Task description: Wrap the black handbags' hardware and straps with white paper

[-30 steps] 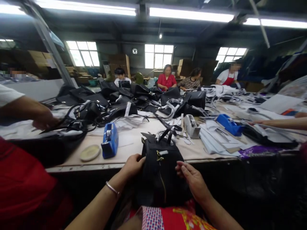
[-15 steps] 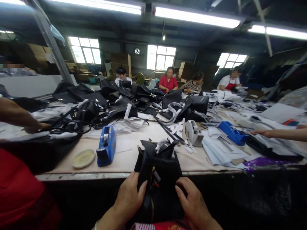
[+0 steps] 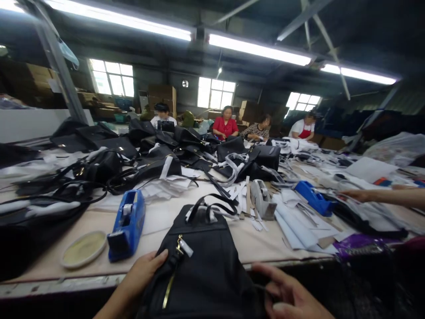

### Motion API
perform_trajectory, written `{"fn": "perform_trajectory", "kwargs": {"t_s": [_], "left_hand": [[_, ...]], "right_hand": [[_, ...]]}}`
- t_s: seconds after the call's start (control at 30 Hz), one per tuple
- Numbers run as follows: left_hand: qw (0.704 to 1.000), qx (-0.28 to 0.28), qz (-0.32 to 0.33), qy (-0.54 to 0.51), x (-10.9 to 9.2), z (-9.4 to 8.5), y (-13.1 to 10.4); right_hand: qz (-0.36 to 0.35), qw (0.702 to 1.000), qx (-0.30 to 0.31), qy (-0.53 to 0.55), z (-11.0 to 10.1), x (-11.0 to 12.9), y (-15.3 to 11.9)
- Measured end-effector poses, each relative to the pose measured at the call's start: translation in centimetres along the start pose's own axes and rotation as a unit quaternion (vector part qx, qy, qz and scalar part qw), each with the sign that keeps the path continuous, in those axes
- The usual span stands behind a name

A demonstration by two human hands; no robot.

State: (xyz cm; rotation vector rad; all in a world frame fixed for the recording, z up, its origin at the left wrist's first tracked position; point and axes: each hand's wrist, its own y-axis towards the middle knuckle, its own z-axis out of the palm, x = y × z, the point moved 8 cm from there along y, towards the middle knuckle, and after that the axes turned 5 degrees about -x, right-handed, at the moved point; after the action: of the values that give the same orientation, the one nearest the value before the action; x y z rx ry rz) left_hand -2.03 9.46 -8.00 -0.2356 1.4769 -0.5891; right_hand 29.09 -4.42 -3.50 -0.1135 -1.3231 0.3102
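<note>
A black backpack (image 3: 202, 261) leans against the table edge in front of me, its top handle and two wrapped ring fittings uppermost. A gold zip with a white-wrapped pull runs down its left side. My left hand (image 3: 141, 274) grips that side, thumb on the front and fingers behind. At the lower right of the bag, my right hand (image 3: 287, 290) is curled, index finger extended along the table edge. A thin dark strand runs from the bag toward it; what its fingers hold is unclear.
Left of the bag stand a blue tape dispenser (image 3: 128, 226) and a round shallow dish (image 3: 83, 249). A grey dispenser (image 3: 262, 199) and another blue dispenser (image 3: 314, 198) sit farther right. Several black bags (image 3: 96, 170) are heaped behind. A co-worker's arm (image 3: 375, 196) reaches in from the right.
The backpack has been turned and opened out taller, with its side zip now facing me. My right hand has come off its side to the lower right. The left co-worker's arm has left view.
</note>
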Motion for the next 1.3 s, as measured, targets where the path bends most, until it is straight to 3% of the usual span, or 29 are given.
{"fn": "perform_trajectory", "kwargs": {"t_s": [0.1,0.17,0.2,0.27,0.33,0.37,0.4,0.43,0.5,0.53,0.6,0.63,0.7,0.83,0.9,1.0,1.07,1.2,1.3], "left_hand": [[0.988,-0.039,0.025,0.147,0.3,-2.2,-0.1],[0.952,-0.065,0.070,0.289,-0.9,-3.1,-0.9],[0.918,-0.090,0.098,0.373,-2.1,-3.5,-1.6],[0.822,-0.165,0.159,0.521,-5.7,-3.7,-3.3],[0.742,-0.268,0.262,0.556,-10.2,-2.7,-6.1],[0.734,-0.285,0.316,0.529,-11.9,-1.5,-7.4],[0.756,-0.266,0.358,0.479,-12.9,0.1,-8.2],[0.801,-0.210,0.377,0.414,-13.2,2.0,-8.6],[0.904,-0.054,0.331,0.267,-11.8,6.6,-8.1],[0.933,0.019,0.289,0.211,-10.6,9.1,-7.8],[0.960,0.131,0.204,0.138,-7.8,13.7,-7.3],[0.968,0.155,0.165,0.110,-6.5,15.4,-7.0],[0.982,0.153,0.102,0.047,-4.4,17.2,-6.5],[0.992,0.100,0.037,-0.069,-1.8,17.6,-5.7],[0.994,0.088,0.040,-0.055,-1.1,17.4,-5.4],[0.993,0.092,0.073,0.017,-0.6,17.3,-5.4],[0.989,0.104,0.092,0.041,-0.3,17.5,-5.4],[0.989,0.108,0.086,0.058,0.3,17.0,-5.4],[0.985,0.134,0.083,0.065,0.4,16.7,-5.5]], "right_hand": [[-0.003,0.995,0.022,0.098,2.0,2.2,0.1],[0.008,0.990,0.004,0.139,2.9,2.3,1.0],[0.010,0.989,-0.010,0.150,3.2,2.3,1.6],[0.008,0.988,-0.021,0.151,3.7,2.5,2.6],[0.003,0.991,-0.007,0.136,4.3,3.0,3.5],[-0.001,0.992,0.001,0.124,4.6,3.3,3.9],[-0.007,0.994,0.003,0.106,4.8,3.6,4.2],[-0.014,0.997,-0.003,0.078,4.9,3.9,4.7],[-0.025,0.999,-0.047,-0.002,4.8,4.1,5.5],[-0.030,0.996,-0.077,-0.045,4.7,4.2,5.9],[-0.047,0.984,-0.131,-0.110,4.4,4.3,6.4],[-0.059,0.978,-0.151,-0.135,4.3,4.3,6.5],[-0.088,0.964,-0.170,-0.183,4.2,4.2,6.5],[-0.103,0.955,-0.189,-0.203,3.7,3.1,5.9],[-0.105,0.964,-0.186,-0.156,3.6,2.8,5.6],[-0.089,0.985,-0.107,-0.103,4.9,2.5,5.9],[-0.079,0.987,-0.088,-0.113,5.3,2.6,6.3],[-0.124,0.967,-0.142,-0.170,4.8,3.4,7.0],[-0.106,0.973,-0.157,-0.130,4.4,3.0,7.8]]}}
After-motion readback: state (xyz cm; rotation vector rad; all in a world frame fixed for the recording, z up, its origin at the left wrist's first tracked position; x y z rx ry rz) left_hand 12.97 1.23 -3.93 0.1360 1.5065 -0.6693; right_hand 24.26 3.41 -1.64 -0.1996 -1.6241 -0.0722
